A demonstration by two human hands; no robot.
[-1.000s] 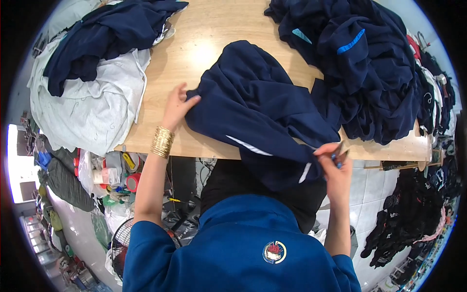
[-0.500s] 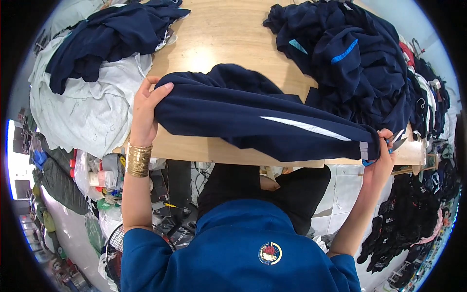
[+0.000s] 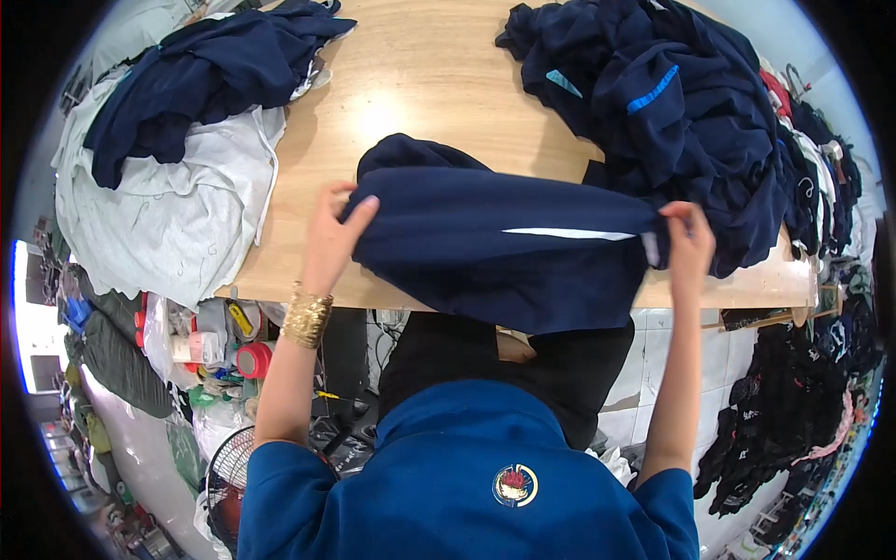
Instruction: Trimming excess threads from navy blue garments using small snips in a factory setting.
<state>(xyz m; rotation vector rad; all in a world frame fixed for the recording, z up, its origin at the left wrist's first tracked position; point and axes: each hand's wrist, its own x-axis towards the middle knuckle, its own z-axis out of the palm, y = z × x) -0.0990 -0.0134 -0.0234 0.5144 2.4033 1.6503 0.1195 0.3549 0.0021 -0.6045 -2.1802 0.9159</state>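
Note:
A navy garment [image 3: 504, 271] with a thin white stripe is held out between my two hands, its lower part hanging over the table's near edge. My left hand [image 3: 338, 224], a gold bracelet on its wrist, is closed on the garment's left end with the thumb on top. At the other end, beside a small pale patch, the fingers of my right hand [image 3: 689, 241] pinch the cloth. No scissors show in my right hand now; whether the palm hides them I cannot tell.
More navy garments are heaped at the table's right [image 3: 672, 140], some with light-blue strips. On the left, another navy heap [image 3: 215, 75] lies over white cloth [image 3: 187, 215]. Below the wooden table [image 3: 411, 56] stand a fan [image 3: 229, 476] and a red-lidded container [image 3: 253, 360].
Both hands have come closer together, the left moving right and the right moving left and up. The garment has slackened and hangs lower. Blue-handled scissors seen at my right hand no longer show.

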